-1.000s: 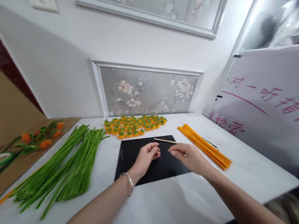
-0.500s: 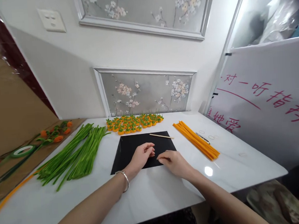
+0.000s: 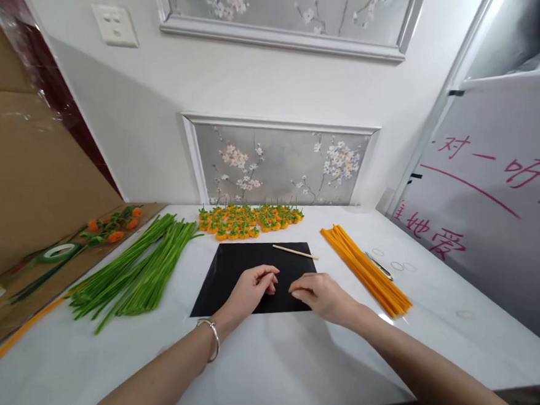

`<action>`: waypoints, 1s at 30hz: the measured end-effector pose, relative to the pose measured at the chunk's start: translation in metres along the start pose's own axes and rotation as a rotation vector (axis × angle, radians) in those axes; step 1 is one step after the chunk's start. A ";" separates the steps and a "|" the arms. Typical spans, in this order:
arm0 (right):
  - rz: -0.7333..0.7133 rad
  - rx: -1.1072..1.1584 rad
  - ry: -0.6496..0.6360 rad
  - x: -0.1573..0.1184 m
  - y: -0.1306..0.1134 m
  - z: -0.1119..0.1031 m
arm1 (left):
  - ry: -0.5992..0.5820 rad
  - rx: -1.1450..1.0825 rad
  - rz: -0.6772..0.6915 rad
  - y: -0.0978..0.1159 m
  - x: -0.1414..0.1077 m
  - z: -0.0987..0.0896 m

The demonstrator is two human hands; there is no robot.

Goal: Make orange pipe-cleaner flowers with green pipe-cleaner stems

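Observation:
Above the black mat [image 3: 237, 260] my left hand [image 3: 251, 290], with a silver bracelet at the wrist, has its fingers curled together; nothing shows in it. My right hand [image 3: 320, 291] is pinched closed over the mat's right edge, and whatever its fingertips hold, if anything, is too small to see. A gap separates the two hands. Behind them a thin wooden stick [image 3: 294, 251] lies across the mat's upper right corner. Orange stems [image 3: 366, 270] lie in a bundle to the right, green stems [image 3: 141, 276] in a pile to the left.
Many small orange pieces with green tops [image 3: 248, 219] stand along the wall. A pen-like tool [image 3: 380, 266] and clear rings lie right of the orange bundle. On brown cardboard at left are green tape [image 3: 59, 252] and orange flowers [image 3: 114, 236]. A written board [image 3: 494, 168] stands right.
The view has shifted, so the wall and board sit farther right. Both hands stay over the mat in nearly the same pose, slightly farther apart.

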State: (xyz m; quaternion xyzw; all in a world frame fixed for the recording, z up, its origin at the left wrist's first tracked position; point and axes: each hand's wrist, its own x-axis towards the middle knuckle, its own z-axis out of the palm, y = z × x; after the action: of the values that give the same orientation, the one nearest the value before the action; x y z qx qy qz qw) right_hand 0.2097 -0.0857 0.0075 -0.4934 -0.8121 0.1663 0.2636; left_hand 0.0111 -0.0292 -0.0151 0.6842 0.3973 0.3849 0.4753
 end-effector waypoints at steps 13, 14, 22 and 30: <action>0.542 -0.445 0.105 -0.002 0.092 -0.075 | 0.057 0.045 -0.086 0.012 -0.003 0.001; 0.576 -0.467 0.093 -0.002 0.098 -0.077 | 0.061 0.049 -0.093 0.013 -0.003 0.001; 0.699 -0.507 -0.010 0.004 0.117 -0.067 | 0.068 0.065 -0.128 0.017 -0.001 0.002; 0.739 -0.450 0.065 0.001 0.111 -0.068 | 0.020 0.066 -0.109 0.017 -0.001 0.001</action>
State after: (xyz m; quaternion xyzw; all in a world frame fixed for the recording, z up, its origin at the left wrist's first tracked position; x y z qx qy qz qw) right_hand 0.3288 -0.0330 0.0036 -0.8010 -0.5883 0.0528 0.0978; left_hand 0.0143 -0.0339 0.0007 0.6731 0.4509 0.3520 0.4689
